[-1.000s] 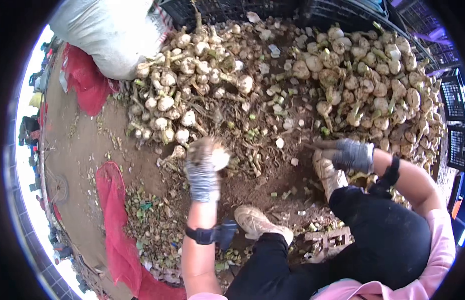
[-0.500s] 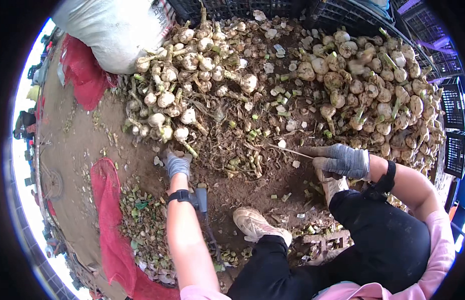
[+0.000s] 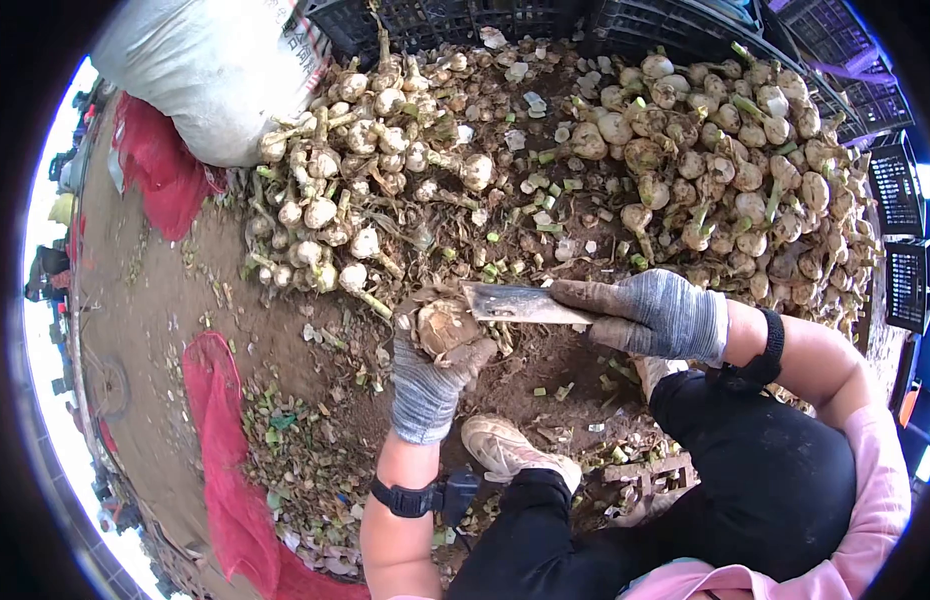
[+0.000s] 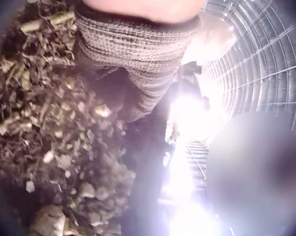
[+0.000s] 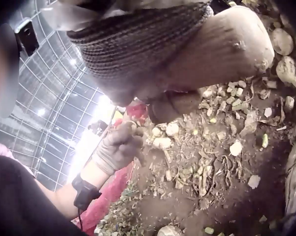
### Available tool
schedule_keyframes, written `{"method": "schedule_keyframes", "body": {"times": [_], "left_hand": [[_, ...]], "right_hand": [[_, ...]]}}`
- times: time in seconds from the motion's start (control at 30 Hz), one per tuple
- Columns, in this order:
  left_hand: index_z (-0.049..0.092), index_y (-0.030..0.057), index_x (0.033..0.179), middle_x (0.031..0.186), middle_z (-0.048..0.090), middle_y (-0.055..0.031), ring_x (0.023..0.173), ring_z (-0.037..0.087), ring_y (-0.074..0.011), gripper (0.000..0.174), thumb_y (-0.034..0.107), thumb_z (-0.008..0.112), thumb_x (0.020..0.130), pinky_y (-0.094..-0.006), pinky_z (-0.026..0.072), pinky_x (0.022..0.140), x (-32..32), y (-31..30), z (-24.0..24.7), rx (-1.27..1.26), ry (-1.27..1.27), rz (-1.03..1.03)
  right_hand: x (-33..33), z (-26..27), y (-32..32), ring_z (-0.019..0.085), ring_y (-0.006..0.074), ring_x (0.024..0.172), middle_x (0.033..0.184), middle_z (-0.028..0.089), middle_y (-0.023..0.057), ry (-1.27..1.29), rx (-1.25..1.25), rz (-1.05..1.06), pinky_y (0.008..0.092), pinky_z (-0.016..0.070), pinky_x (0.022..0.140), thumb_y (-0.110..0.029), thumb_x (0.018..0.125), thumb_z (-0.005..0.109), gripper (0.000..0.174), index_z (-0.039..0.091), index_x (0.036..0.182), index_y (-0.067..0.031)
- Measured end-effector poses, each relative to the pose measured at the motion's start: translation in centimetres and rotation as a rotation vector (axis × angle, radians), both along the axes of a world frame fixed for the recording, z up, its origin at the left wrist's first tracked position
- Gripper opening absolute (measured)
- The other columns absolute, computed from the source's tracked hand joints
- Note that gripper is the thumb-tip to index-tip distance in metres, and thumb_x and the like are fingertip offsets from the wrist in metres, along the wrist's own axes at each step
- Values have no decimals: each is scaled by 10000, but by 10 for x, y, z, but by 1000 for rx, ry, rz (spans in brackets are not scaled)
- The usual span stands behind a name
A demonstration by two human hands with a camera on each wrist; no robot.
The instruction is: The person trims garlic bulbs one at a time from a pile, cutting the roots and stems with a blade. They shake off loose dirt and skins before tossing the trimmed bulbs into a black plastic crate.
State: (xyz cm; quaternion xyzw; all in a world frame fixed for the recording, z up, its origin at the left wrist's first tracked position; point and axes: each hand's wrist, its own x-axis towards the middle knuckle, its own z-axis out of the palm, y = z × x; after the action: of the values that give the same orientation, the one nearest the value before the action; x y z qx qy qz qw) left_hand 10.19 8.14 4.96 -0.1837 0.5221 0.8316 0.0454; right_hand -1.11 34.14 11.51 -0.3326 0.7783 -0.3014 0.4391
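Note:
In the head view the gloved left hand [image 3: 430,385] grips a garlic bulb [image 3: 446,328], its root side turned up. The gloved right hand [image 3: 657,314] holds a flat-bladed knife [image 3: 525,303], whose blade end reaches the bulb's upper right edge. The right wrist view shows the right glove [image 5: 148,54] close up, with the left hand [image 5: 119,147] beyond it; the knife is mostly hidden there. In the left wrist view the left glove's cuff [image 4: 133,49] fills the top, and its fingers are dark.
Garlic piles lie at upper left [image 3: 320,212] and upper right [image 3: 750,175]. Behind them stand black crates [image 3: 445,25] and a white sack [image 3: 210,80]. Red netting [image 3: 220,450] and trimmings [image 3: 305,450] lie at left. A shoe [image 3: 505,448] is below the hands.
The left hand has come up and right from the ground by the left pile and now holds a bulb. The right hand has moved slightly left, turning the knife's flat blade into view beside it.

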Motion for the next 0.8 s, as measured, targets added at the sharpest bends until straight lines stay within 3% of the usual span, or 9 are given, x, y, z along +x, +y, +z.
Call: {"method": "schedule_keyframes", "body": {"times": [0.07,0.23,0.37,0.43,0.47,0.5,0.57,0.67,0.8], "left_hand": [[475,65,1191,1012,587,-67,877,576,-165,594,58,807,699,-333,546,705,-3,10,11,-208,78,-8],[512,54,1171,938,585,-47,719,566,-105,458,156,749,793,-217,475,574,-6,16,14,290,-23,111],[540,67,1156,938,575,-79,868,572,-150,399,239,706,837,-254,503,657,-15,7,13,676,-153,-85],[480,61,1228,974,575,-116,983,569,-208,536,195,744,781,-284,518,767,-12,41,28,-505,192,-165],[432,33,1252,1058,562,-134,980,574,-242,641,147,773,723,-320,509,818,-10,48,22,-664,340,-122],[434,20,1221,1074,550,-139,968,574,-256,645,129,785,691,-342,499,838,-8,48,13,-101,99,-99],[441,13,1157,1048,542,-134,932,576,-255,611,106,788,663,-351,498,829,-6,56,1,-508,208,-226],[447,5,1128,1002,551,-132,891,583,-256,598,81,781,636,-366,502,812,-8,62,-5,-889,444,-179],[429,6,1183,1136,555,-151,1006,586,-255,626,129,803,697,-372,504,865,-14,64,21,-459,154,-295]], "right_hand": [[0,1,1,637,356,968,1068,623,231,-11,-138,-55,394,498,818,-299,961,483,495,376,1422,-154],[0,-8,2,611,255,1070,1160,618,193,-106,-279,-162,338,463,882,-269,972,479,500,357,1436,-127],[-2,8,-6,552,171,1106,1233,596,143,-290,-233,-269,313,433,922,-274,953,533,550,348,1438,-93],[3,-11,-9,530,155,1101,1228,591,136,-257,-349,-326,297,427,934,-291,915,601,635,326,1442,-68],[5,-16,-14,519,147,1098,1225,588,132,-238,-407,-351,289,425,940,-299,896,635,680,315,1445,-56],[6,-17,-17,518,143,1096,1221,587,135,-288,-391,-382,286,425,942,-310,882,654,718,302,1444,-34],[10,2,-25,515,139,1101,1215,582,157,-648,-373,-505,282,431,939,-349,845,700,829,259,1445,16],[5,10,-29,545,128,1057,1169,610,146,-595,-214,-519,277,457,896,-189,801,711,815,256,1457,-24],[7,-3,-24,568,108,855,965,642,52,-161,-272,-292,272,486,775,-85,797,676,780,279,1468,-86]]}}
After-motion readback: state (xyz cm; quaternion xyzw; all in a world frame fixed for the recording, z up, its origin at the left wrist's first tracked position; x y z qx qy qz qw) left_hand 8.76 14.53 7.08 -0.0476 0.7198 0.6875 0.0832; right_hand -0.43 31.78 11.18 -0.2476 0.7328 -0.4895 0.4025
